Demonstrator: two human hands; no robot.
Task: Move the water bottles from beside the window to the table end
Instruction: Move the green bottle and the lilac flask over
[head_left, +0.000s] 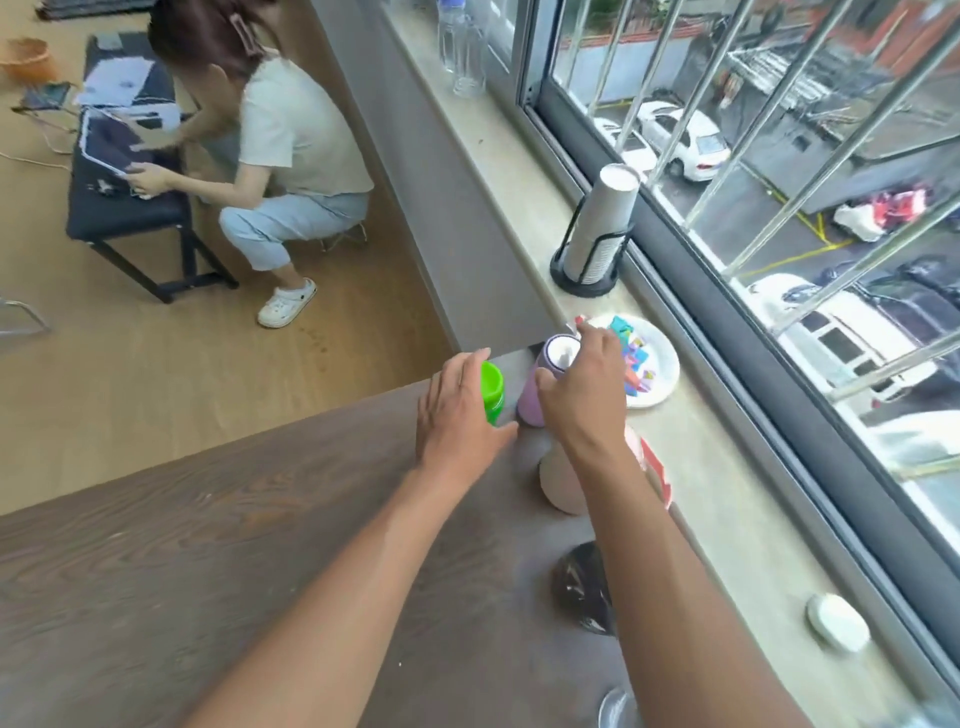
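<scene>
A green bottle (492, 391) and a lilac bottle with a white top (535, 397) stand upright side by side at the far corner of the dark wooden table (208, 545), next to the window sill. My left hand (457, 415) lies against the green bottle's left side, fingers stretched out and thumb below it. My right hand (587, 384) is curled over the lilac bottle's top, thumb on its side. A pale pink bottle (561, 486) stands nearer me, partly hidden by my right forearm. Two clear plastic water bottles (462, 47) stand far along the sill.
On the sill are a plate of colourful wrappers (660, 374), a paper cup stack in a black holder (597, 228) and a white lid (836, 621). A dark crumpled bag (582, 587) lies on the table. A person (280, 156) crouches by a black bench (124, 202) on the floor.
</scene>
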